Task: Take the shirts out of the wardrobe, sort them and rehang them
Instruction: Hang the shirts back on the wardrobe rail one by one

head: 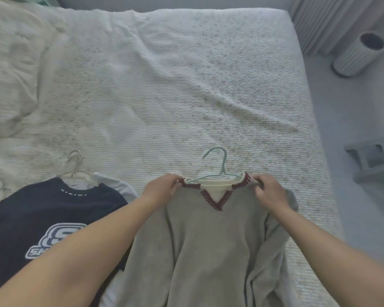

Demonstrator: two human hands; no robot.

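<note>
Hands at the collar: left hand point(162, 187) and right hand point(269, 191) each pinch a shoulder of the grey V-neck sweater point(211, 247) w/ dark-red stitched trim, fingers curled round the knit right beside the neckline. Holding at both shoulder points makes sense, as that's where the garment sits on the teal plastic hanger point(220, 167), so tugging there squares it up or frees it. Can't tell which way it's going, on or off. Hanger arms are tucked inside the neck; hook pokes out past the collar, lying over the bed point(186, 85).

Sweater lies face up on the white textured bedspread, near edge, body running toward the person, sleeves folded in loosely along the sides. Flat on the bed = both hands free to work, no weight on the hanger.

To the left, just beside it, a navy Skechers T-shirt point(42, 218) tops a small pile, pale garments showing underneath, w/ a cluster of thin wire hangers point(78, 167) at its neck. Prob. one sort group already laid down; grey sweater kept apart, so maybe a second group. Judgement only.

Pillow point(11, 69) sits at far left. On the floor to the right: ribbed white cylinder point(357, 54), grey block-shaped stand point(370, 158). Wardrobe not in view.
</note>
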